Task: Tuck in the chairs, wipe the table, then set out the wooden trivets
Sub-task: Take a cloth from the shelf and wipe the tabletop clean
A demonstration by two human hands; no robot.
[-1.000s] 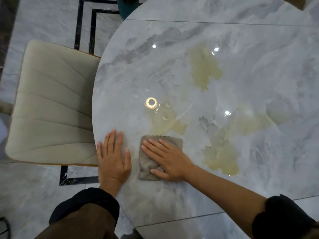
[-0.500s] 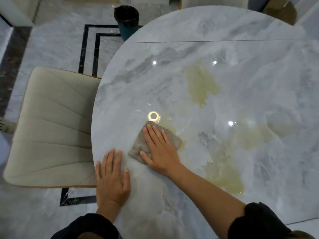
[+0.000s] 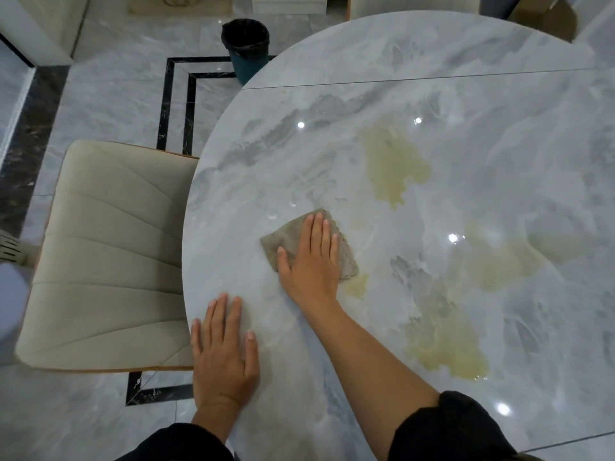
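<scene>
Cloth (image 3: 289,241) flat under rt fingers (image 3: 319,234)

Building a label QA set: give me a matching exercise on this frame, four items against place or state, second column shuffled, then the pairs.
Column 1:
1. cloth
2. left hand
3. chair
4. bin

Column 2:
A. on the floor past the table's far edge
B. pressed flat under the right hand
C. seat partly under the table's left edge
D. palm down, bare, near the table's near edge

Pairs: 1-B, 2-D, 3-C, 4-A
</scene>
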